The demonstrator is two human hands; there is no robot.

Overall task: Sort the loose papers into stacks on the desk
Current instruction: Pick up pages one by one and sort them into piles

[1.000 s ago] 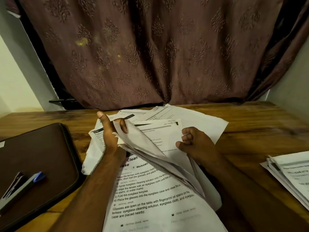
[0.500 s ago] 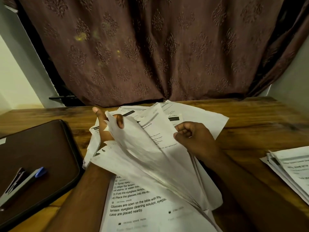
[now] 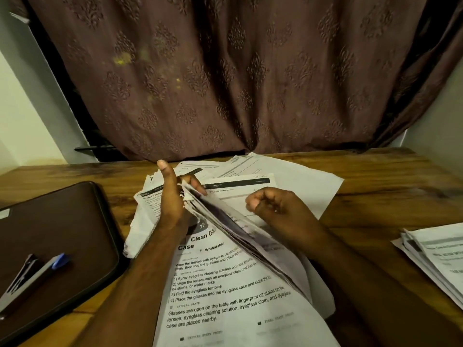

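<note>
Both hands working paper bundle: left hand (image 3: 172, 204) pinching bundle (image 3: 233, 231) top corner, right hand (image 3: 278, 211) curled, seemingly empty, just right. Am seeing bundle's long axis running toward me; finished stack (image 3: 436, 261) lying far right, nearer right hand.

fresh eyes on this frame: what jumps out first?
Center: the left hand grips a fanned bundle of sheets above the loose papers, while the right hand is curled beside it. A dark folder with a blue-capped pen lies left; a sorted stack sits far right.
</note>
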